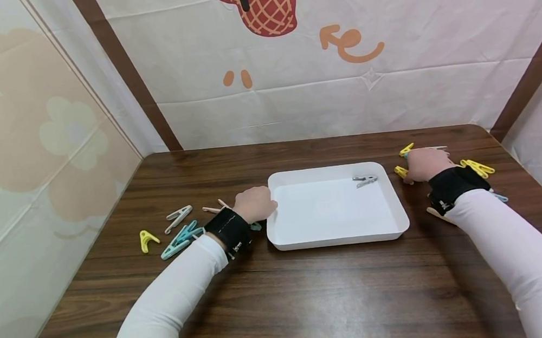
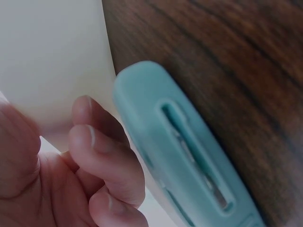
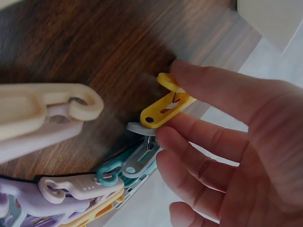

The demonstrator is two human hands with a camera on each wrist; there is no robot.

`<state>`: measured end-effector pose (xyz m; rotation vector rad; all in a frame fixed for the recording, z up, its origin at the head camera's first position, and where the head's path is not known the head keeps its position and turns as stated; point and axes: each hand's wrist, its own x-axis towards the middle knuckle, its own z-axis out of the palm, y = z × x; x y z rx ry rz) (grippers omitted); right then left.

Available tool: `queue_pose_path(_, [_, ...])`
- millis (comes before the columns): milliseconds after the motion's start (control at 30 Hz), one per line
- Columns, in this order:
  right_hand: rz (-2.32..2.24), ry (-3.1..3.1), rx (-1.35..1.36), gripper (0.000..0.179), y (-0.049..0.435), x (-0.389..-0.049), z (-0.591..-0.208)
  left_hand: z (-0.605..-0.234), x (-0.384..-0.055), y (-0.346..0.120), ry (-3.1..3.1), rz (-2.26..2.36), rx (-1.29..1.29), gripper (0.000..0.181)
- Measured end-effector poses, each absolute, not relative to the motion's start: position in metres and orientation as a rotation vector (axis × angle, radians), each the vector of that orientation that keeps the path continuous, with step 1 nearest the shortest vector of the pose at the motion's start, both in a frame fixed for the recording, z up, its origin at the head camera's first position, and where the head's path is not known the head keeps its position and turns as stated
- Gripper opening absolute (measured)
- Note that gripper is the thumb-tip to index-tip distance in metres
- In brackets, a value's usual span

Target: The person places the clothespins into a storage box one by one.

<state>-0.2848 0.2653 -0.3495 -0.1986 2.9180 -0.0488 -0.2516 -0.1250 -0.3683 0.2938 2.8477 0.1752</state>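
Observation:
At the left side of the white tray (image 1: 333,233), my left hand (image 1: 256,204) grips the rim with curled fingers. Close beside those fingers, a teal clothespin (image 2: 175,137) lies on the table in the left wrist view. My right hand (image 1: 428,166) is over the far right of the table, where its thumb and index finger pinch a yellow clothespin (image 3: 163,109). Just below it in the right wrist view is a grey clothespin (image 3: 139,158), near the other fingers. Grey clothespins (image 1: 365,180) lie inside the tray toward its back right.
Left of the tray are a yellow clothespin (image 1: 148,240), a white one (image 1: 177,217) and teal ones (image 1: 180,241). Around the right hand lie more yellow clothespins (image 1: 478,167), a beige one (image 3: 52,111) and a purple one (image 3: 42,198). A printed curtain (image 1: 314,110) hangs behind the table.

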Motion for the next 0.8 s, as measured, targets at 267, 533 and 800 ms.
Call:
queue_pose_path(267, [-0.056,2.958,-0.296,0.015,0.264,-0.283,-0.351,-0.366,-0.25,-0.123,2.85,0.168,0.293,0.027])
queue_pose_path(533, [-0.099,2.931,-0.33,0.013,0.264,-0.28,-0.342,-0.371,-0.254,-0.124,2.841,0.169,0.277,0.027])
queue_pose_path(800, [-0.188,3.031,-0.387,0.013,0.26,-0.276,-0.32,-0.37,-0.254,-0.125,2.841,0.183,0.289,0.028])
